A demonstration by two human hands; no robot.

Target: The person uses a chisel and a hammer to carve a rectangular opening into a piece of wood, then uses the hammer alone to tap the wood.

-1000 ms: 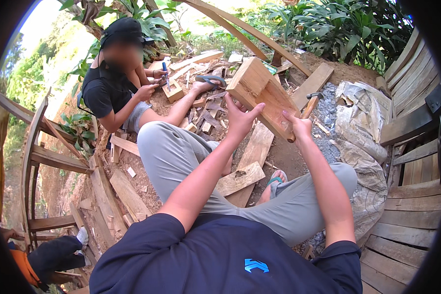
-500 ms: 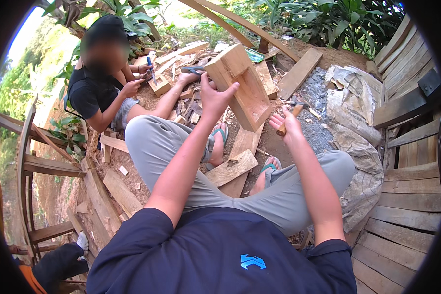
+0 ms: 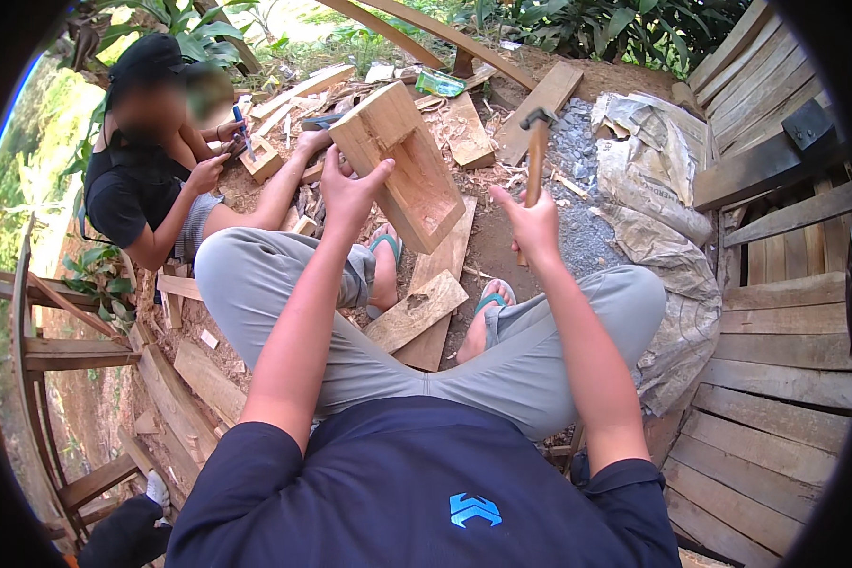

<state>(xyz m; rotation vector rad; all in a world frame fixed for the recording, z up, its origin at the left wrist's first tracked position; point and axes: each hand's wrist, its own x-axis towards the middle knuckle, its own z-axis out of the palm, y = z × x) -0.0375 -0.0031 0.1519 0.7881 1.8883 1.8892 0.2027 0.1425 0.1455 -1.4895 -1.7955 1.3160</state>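
Note:
My left hand (image 3: 352, 189) grips the left edge of a hollowed wooden block (image 3: 409, 166), thumb over its face. The block is pale, held tilted above my shins, with a recess carved into the side turned toward my right. My right hand (image 3: 532, 227) is closed round the wooden handle of a hammer (image 3: 537, 156), held upright. Its dark metal head is uppermost, and the lower end of the handle shows below my fist. Hammer and block are apart.
At the left a person in black (image 3: 142, 180) holds a blue-handled chisel (image 3: 243, 133) over a small wood block (image 3: 260, 161). Planks and chips litter the ground. A crumpled sack (image 3: 648, 161) lies beside grey gravel (image 3: 570, 151). A slatted wooden wall (image 3: 776, 379) rises at the right.
My right hand has closed round the hammer handle and swung the hammer upright; before, its fingers lay loosely open under it. The whole view has shifted, with the block still in my left hand.

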